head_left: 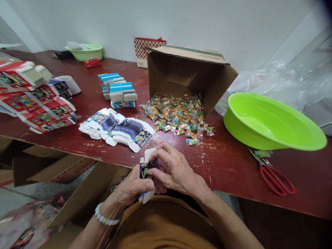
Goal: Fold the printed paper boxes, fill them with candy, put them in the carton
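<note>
Both my hands hold a small printed paper box [146,170] at the near edge of the red table [228,166]. My left hand [132,188] grips it from below with the thumb across its front. My right hand [172,167] closes over its top and right side. The box's white flaps stick out above and below. On the table just beyond lies a fanned stack of flat printed box blanks [116,129]. A heap of small colourful candy packets [177,114] spills from a cardboard carton [186,74] lying on its side.
A bright green basin [272,121] sits at the right, red-handled scissors [275,178] in front of it. Folded red boxes [33,98] pile up at the left, blue-striped boxes [118,90] behind the blanks. Open cardboard cartons [77,193] stand below the table edge.
</note>
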Tool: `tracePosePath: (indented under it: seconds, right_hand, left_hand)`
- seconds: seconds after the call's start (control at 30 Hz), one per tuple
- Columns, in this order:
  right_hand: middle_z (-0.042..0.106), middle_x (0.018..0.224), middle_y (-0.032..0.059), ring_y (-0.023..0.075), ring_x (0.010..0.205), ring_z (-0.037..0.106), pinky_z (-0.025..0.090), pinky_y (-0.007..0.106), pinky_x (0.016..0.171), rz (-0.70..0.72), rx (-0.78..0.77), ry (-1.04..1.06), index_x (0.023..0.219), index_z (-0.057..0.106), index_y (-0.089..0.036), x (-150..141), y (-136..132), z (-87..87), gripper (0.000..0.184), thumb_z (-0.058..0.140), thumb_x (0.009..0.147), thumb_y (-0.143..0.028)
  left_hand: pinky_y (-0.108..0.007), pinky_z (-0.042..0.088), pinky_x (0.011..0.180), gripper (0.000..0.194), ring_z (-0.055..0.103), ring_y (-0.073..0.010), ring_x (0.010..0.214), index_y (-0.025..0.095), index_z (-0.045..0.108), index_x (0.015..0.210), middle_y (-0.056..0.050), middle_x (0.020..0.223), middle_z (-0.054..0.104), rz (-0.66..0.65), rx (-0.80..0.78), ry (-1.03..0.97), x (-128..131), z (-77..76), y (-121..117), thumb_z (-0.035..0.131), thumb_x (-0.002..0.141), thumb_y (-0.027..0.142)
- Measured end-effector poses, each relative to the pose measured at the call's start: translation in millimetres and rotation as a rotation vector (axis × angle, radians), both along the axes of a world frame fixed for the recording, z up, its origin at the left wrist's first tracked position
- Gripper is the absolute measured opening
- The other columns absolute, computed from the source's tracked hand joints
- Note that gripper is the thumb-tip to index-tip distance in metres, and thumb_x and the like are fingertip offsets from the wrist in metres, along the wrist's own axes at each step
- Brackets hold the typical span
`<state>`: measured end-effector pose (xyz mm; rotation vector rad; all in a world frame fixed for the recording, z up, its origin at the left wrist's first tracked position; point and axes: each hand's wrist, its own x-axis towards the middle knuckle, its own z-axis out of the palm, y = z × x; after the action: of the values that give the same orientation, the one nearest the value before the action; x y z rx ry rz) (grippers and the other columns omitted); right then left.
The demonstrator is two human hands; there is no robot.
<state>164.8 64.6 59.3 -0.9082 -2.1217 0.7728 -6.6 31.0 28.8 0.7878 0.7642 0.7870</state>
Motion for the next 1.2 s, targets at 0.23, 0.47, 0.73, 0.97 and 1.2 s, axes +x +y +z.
tracePosePath:
  seconds: [0.23,0.47,0.73,0.97,1.2]
  right_hand:
    - [0.058,0.085,0.0004,0.0141,0.08,0.057,0.046,0.028,0.075,0.283,-0.301,0.226,0.077,0.063,-0.019,19,14,-1.3,0.016,0.071,0.086,-0.028]
    - [0.06,0.081,0.0011,0.0143,0.075,0.055,0.045,0.028,0.07,0.122,-0.405,0.28,0.078,0.062,-0.019,48,31,-11.0,0.02,0.07,0.086,-0.036]
    - [0.063,0.093,0.0053,0.018,0.082,0.056,0.043,0.031,0.076,-0.248,-0.168,-0.221,0.094,0.067,-0.018,48,49,-42.5,0.011,0.067,0.085,-0.024]
    - [0.065,0.11,0.0041,0.0093,0.058,0.058,0.048,0.025,0.057,0.137,-0.606,0.297,0.108,0.07,-0.023,5,7,-18.5,0.027,0.055,0.093,-0.04]
    - [0.073,0.091,0.003,0.0182,0.086,0.065,0.048,0.03,0.081,-0.218,-0.371,0.298,0.096,0.072,-0.022,0,0,-24.8,0.019,0.055,0.092,-0.029]
  left_hand:
    - [-0.035,0.059,0.065,0.062,0.074,-0.0253,0.069,0.017,0.071,0.098,-0.01,0.082,0.076,-0.131,-0.134,-0.168,-10,-10.5,-2,0.086,0.055,0.059]
    - [-0.029,0.058,0.061,0.047,0.071,-0.019,0.063,0.016,0.071,0.097,-0.006,0.077,0.075,0.053,-0.131,-0.167,-23,-13.4,0,0.087,0.064,0.045]
    - [-0.032,0.059,0.056,0.034,0.072,-0.0221,0.055,0.015,0.066,0.082,-0.004,0.064,0.074,0.233,-0.062,0.064,-14,2.5,0,0.088,0.065,0.036]
    - [-0.027,0.055,0.048,0.035,0.067,-0.0173,0.048,0.013,0.066,0.078,-0.003,0.06,0.071,0.203,-0.034,0.151,14,2.1,1,0.084,0.067,0.042]
    - [-0.03,0.057,0.081,0.05,0.071,-0.0196,0.092,0.022,0.057,0.112,-0.005,0.105,0.075,0.452,0.194,0.315,14,-6.9,2,0.083,0.071,0.035]
